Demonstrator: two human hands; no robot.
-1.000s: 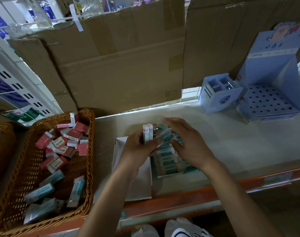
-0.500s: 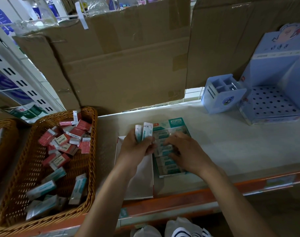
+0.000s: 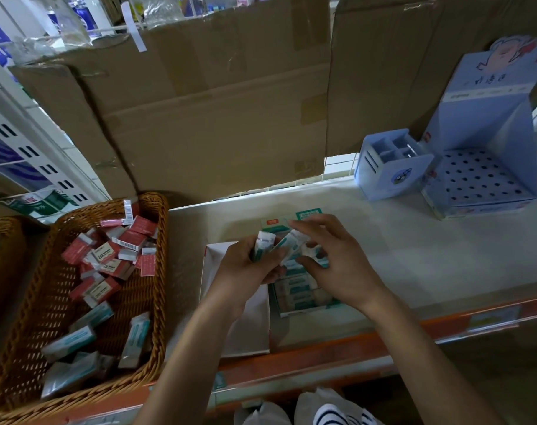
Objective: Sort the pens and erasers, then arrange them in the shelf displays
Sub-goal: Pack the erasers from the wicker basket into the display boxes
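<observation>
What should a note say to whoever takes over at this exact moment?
Hands: the left hand grips a few held erasers upright; the right hand pinches a single eraser next to them, above the display box on the shelf.
Done: the display box is partly filled with rows of teal erasers.
To do: the wicker basket has red erasers and loose teal erasers mixed together. A white box lies open beside the display box. No pens show in the blue pen holder or the perforated stand.
</observation>
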